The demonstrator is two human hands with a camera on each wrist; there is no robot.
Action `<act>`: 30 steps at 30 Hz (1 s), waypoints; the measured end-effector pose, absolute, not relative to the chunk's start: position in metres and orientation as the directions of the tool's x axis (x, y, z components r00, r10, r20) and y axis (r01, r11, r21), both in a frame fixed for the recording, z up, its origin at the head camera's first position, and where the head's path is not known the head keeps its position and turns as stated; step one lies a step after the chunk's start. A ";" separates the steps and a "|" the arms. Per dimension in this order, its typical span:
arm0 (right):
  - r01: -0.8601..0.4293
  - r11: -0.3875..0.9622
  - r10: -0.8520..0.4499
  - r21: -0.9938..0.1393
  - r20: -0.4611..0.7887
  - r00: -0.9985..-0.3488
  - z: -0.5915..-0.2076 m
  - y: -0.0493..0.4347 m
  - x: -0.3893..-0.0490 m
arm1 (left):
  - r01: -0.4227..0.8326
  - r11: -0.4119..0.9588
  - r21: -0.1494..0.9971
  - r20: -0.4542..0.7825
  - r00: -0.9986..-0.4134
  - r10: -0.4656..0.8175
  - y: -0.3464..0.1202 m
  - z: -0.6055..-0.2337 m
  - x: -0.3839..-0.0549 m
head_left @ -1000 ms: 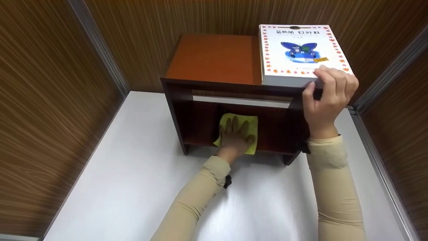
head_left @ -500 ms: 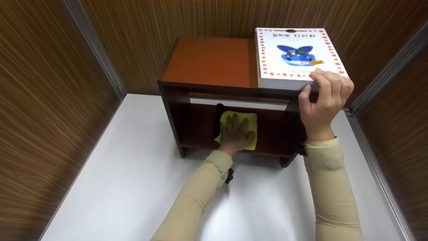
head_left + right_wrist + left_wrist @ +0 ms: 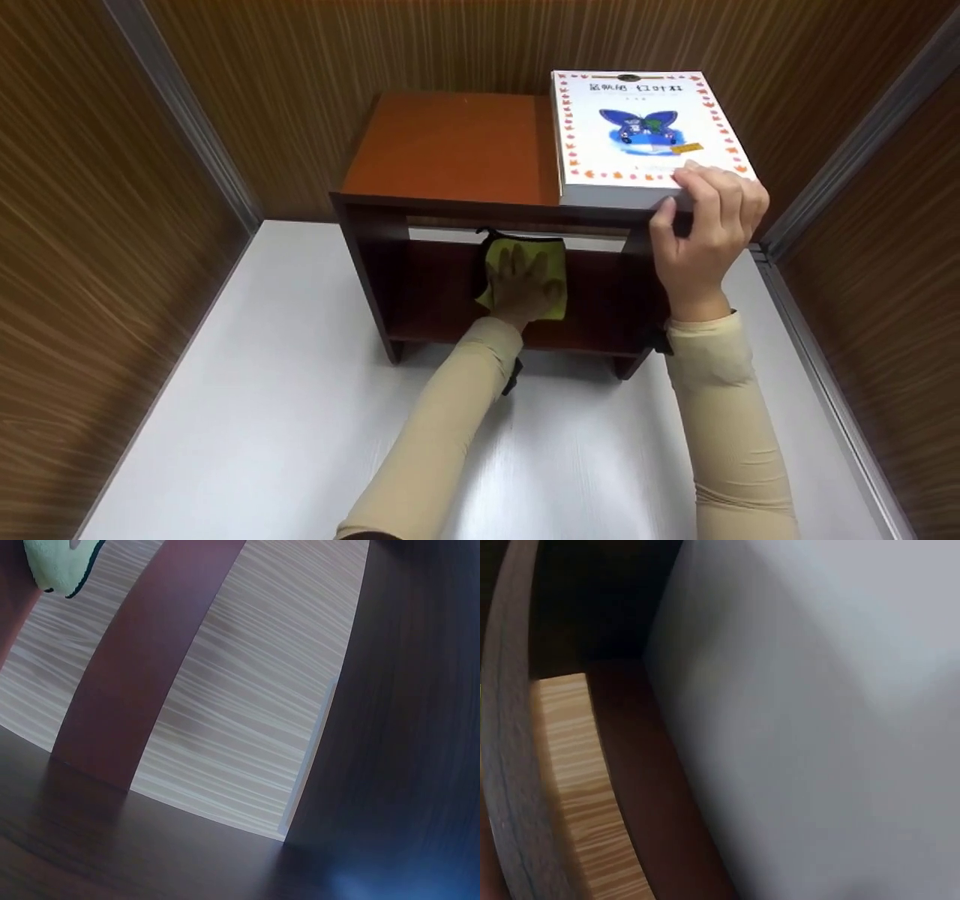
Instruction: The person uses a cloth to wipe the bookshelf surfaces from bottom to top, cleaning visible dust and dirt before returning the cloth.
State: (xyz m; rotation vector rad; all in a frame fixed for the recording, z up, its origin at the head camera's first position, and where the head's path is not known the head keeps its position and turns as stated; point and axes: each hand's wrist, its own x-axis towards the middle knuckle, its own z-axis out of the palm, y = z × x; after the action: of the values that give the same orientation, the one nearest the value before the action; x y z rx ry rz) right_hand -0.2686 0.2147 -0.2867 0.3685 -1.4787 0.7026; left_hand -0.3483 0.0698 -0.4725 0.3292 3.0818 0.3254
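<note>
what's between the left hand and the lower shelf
A yellow-green cloth lies under the left hand, on the lower shelf, in the head view.

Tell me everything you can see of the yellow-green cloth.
The cloth looks like thin, soft fabric, yellow-green with dark trim along its far edge and a thin, dark hooked bit at the far left corner. It lies spread, roughly squarish, on the brown lower shelf, reaching close to the shelf's back edge. The left hand rests on it, fingers spread, hiding its middle.

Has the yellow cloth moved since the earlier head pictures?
Yes: the yellow cloth moved farther back on the lower shelf, away from its front edge.
</note>
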 end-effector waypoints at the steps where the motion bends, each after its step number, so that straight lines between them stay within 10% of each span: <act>1: -0.633 0.750 0.201 -0.194 0.978 -0.061 -0.286 0.213 -0.268 | 0.202 0.956 0.211 0.002 -0.979 0.206 0.069 -0.472 -0.348; 30: -0.639 0.742 0.231 -0.202 0.972 -0.039 -0.283 0.209 -0.266 | 0.185 0.974 0.131 -0.050 -0.980 0.192 0.085 -0.480 -0.299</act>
State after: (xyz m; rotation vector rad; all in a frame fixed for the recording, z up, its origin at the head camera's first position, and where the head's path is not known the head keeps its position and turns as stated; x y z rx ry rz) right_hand -0.2659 0.2094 -0.2834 0.3563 -1.4503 0.7248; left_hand -0.2990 0.0854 -0.4805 0.2924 3.0588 0.1940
